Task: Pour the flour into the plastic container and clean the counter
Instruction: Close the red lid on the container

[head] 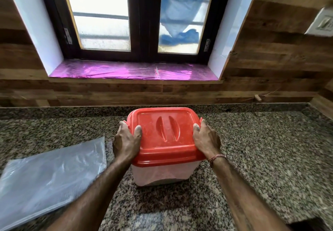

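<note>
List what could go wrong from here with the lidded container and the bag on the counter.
1. Both hands, left hand and right hand, press the red lid by its sides; if a corner is not seated, flour in the plastic container could puff out or spill later.
2. The fingertips look floury, so the grip may slip.
3. The flat plastic bag lies close beside the left forearm and could be brushed off the granite counter.

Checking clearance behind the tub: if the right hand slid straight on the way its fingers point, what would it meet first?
Probably the brown wood-look wall panel behind the speckled granite counter; nothing visible stands between it and the right hand, though depth is unclear.
</note>
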`<action>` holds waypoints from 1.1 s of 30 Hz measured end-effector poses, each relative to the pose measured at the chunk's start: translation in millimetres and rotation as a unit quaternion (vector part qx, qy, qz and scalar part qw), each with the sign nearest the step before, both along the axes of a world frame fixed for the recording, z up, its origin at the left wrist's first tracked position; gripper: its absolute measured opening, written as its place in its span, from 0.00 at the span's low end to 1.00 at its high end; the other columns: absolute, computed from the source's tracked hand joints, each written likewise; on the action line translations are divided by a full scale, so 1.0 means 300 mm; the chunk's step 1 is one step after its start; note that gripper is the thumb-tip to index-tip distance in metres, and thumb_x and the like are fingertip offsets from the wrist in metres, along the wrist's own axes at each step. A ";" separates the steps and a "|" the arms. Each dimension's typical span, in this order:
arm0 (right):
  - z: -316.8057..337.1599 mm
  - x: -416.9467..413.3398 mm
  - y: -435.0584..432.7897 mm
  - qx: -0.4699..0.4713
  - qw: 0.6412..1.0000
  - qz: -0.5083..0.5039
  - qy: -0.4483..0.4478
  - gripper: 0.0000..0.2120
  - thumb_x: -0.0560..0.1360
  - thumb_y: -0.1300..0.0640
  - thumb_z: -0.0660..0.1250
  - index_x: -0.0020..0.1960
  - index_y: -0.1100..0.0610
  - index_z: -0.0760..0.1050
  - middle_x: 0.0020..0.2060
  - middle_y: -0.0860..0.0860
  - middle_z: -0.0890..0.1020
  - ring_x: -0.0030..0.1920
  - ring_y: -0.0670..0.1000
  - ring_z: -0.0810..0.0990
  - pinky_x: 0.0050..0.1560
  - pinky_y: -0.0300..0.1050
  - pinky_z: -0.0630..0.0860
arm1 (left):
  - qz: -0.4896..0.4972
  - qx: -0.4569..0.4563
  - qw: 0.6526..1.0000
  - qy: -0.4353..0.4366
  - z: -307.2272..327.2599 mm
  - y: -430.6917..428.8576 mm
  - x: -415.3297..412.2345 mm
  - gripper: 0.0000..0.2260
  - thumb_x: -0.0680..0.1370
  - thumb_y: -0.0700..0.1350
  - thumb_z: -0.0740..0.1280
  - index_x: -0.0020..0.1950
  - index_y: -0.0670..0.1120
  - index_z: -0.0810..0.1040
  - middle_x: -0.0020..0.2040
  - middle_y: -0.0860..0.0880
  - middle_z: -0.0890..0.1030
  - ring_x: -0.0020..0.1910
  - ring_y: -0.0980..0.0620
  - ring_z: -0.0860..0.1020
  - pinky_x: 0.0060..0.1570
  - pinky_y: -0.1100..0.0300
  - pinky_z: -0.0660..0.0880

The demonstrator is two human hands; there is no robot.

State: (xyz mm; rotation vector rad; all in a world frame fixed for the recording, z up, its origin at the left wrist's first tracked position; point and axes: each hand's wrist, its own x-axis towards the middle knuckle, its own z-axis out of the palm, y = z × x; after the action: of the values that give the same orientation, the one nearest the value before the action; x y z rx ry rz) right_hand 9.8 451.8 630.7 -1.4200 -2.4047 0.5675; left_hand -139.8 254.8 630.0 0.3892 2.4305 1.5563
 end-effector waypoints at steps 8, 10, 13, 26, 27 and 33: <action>-0.004 0.054 0.138 -0.294 0.929 0.011 0.223 0.22 0.74 0.40 0.75 0.48 0.61 0.81 0.41 0.58 0.88 0.40 0.59 0.89 0.45 0.58 0.86 | 0.050 0.045 0.987 -0.143 -0.001 0.039 -0.058 0.23 0.74 0.55 0.76 0.58 0.37 0.80 0.40 0.45 0.82 0.34 0.52 0.80 0.20 0.67 0.70; 0.007 0.001 0.194 -0.283 0.931 0.007 0.232 0.21 0.73 0.41 0.76 0.46 0.61 0.82 0.40 0.57 0.88 0.40 0.59 0.88 0.44 0.55 0.86 | 0.057 0.039 0.988 -0.141 0.021 0.098 -0.115 0.21 0.73 0.56 0.76 0.53 0.39 0.82 0.38 0.46 0.83 0.33 0.52 0.80 0.22 0.66 0.69; 0.041 -0.088 0.272 -0.274 0.931 0.008 0.242 0.17 0.74 0.45 0.76 0.39 0.60 0.81 0.38 0.57 0.87 0.37 0.56 0.85 0.40 0.49 0.82 | 0.052 0.029 0.991 -0.123 0.043 0.181 -0.204 0.26 0.66 0.62 0.77 0.48 0.41 0.84 0.41 0.43 0.85 0.37 0.47 0.83 0.32 0.60 0.75; 0.001 -0.433 0.609 -0.286 0.927 -0.029 0.241 0.21 0.64 0.40 0.78 0.37 0.58 0.80 0.34 0.54 0.84 0.30 0.50 0.80 0.30 0.38 0.73 | 0.084 -0.004 0.991 -0.100 0.023 0.510 -0.495 0.25 0.70 0.62 0.76 0.51 0.40 0.84 0.47 0.41 0.85 0.48 0.42 0.82 0.42 0.58 0.72; -0.020 -0.442 0.622 -0.281 0.928 -0.035 0.243 0.23 0.60 0.36 0.77 0.36 0.57 0.80 0.34 0.54 0.84 0.32 0.52 0.81 0.33 0.42 0.75 | 0.088 -0.001 0.991 -0.103 0.013 0.518 -0.502 0.24 0.70 0.61 0.76 0.50 0.41 0.84 0.45 0.42 0.84 0.46 0.43 0.82 0.41 0.58 0.72; -0.072 -0.456 0.636 -0.273 0.926 -0.032 0.261 0.32 0.56 0.30 0.74 0.41 0.60 0.84 0.37 0.54 0.87 0.38 0.56 0.86 0.42 0.52 0.82 | 0.100 0.005 0.990 -0.097 -0.027 0.526 -0.518 0.22 0.70 0.61 0.77 0.46 0.42 0.84 0.39 0.47 0.84 0.38 0.49 0.81 0.32 0.60 0.71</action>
State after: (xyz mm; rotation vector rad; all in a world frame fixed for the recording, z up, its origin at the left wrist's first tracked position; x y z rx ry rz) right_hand -126.8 642.6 609.2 -1.2998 -1.8363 1.4734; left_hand -295.2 412.6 622.1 -0.0053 2.3703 1.6015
